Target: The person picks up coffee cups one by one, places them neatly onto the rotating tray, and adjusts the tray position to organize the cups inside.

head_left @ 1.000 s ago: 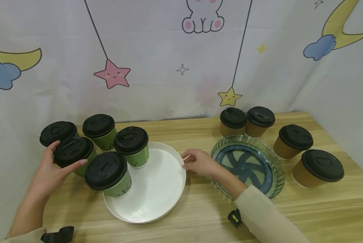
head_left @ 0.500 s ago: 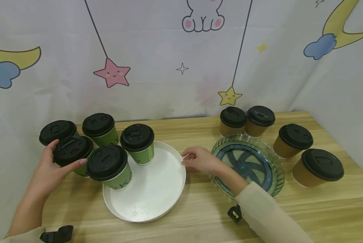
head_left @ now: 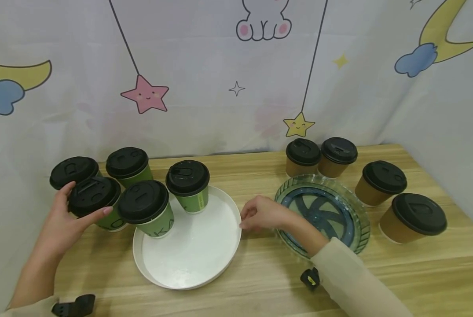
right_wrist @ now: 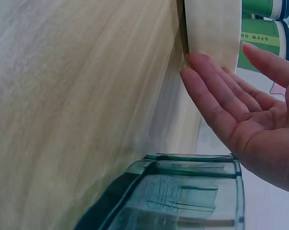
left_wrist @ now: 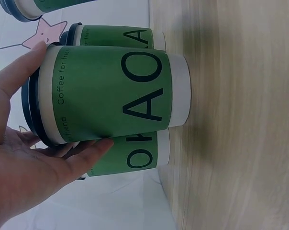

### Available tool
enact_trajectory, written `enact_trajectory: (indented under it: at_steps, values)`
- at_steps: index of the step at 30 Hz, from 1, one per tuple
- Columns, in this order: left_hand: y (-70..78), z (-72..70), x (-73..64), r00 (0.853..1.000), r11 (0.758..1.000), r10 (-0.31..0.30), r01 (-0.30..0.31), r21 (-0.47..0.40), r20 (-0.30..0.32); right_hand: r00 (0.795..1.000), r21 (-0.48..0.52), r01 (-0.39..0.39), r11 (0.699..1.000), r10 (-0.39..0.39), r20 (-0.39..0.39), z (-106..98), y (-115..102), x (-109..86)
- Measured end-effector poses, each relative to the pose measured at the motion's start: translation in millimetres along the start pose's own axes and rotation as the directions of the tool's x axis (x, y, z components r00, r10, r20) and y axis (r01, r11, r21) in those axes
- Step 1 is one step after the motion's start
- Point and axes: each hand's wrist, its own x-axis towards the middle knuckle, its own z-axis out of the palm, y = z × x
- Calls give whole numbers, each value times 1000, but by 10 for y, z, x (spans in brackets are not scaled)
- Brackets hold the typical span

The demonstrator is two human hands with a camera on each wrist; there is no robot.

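Note:
My left hand (head_left: pixel 67 222) grips a green paper cup (left_wrist: pixel 111 91) near its black lid, thumb on one side and fingers on the other. To its right, a green cup (head_left: pixel 157 222) stands at the left part of the round white tray (head_left: pixel 192 259). Another green cup (head_left: pixel 194 200) is at the tray's back. My right hand (head_left: pixel 262 213) is at the tray's right edge. In the right wrist view its fingers (right_wrist: pixel 216 86) extend against the outer wall of the tray, with the thumb apart near the rim.
Two more green lidded cups, one back left (head_left: pixel 75 171) and one beside it (head_left: pixel 135 176), stand behind my left hand. A clear ribbed dish (head_left: pixel 363 220) lies under my right forearm. Several brown lidded cups (head_left: pixel 402 224) stand around it. A printed cloth (head_left: pixel 204 123) hangs behind the table.
Both cups on the white tray have shifted rightward and back, as the tray turns. My right hand has stayed at its edge, moving slightly. The left hand and its cup have kept their place.

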Motion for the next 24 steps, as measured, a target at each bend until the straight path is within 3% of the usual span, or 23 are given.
enact_trajectory:
  at_steps: [9, 18, 24]
  values:
    - [13, -2, -24, 999, 1000, -16, 16, -3, -28, 985, -3, 44, 999, -44, -165, 43, 10, 107]
    - [37, -59, -98, 997, 998, -61, 62, 13, -40, 990, 86, 56, 995, -44, -136, 88, 52, 114]
    - [-3, -105, -184, 993, 995, -90, 92, 32, -71, 997, 166, 37, 985, -27, -66, 94, 80, 46]
